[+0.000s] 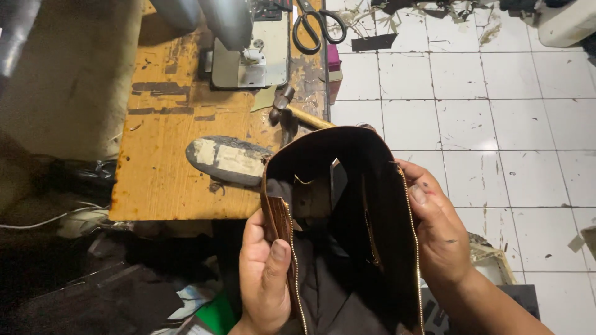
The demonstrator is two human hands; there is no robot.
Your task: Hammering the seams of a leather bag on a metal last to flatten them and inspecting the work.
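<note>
A dark brown leather pouch [347, 186] with a brass zipper along both edges is spread wide in front of me, its black lining showing. My left hand [264, 273] grips the left zipper edge, thumb pressed on the brown leather. My right hand [437, 229] holds the right edge, thumb on the inside by the zipper teeth. The pouch hangs over my lap, just in front of the wooden table.
A worn wooden table [167, 136] carries a sewing machine [245, 43], black scissors [316, 25], a hammer [292, 115] and a shoe sole [226, 160]. White tiled floor [484, 105] with scraps lies to the right. Dark clutter and a cable are at lower left.
</note>
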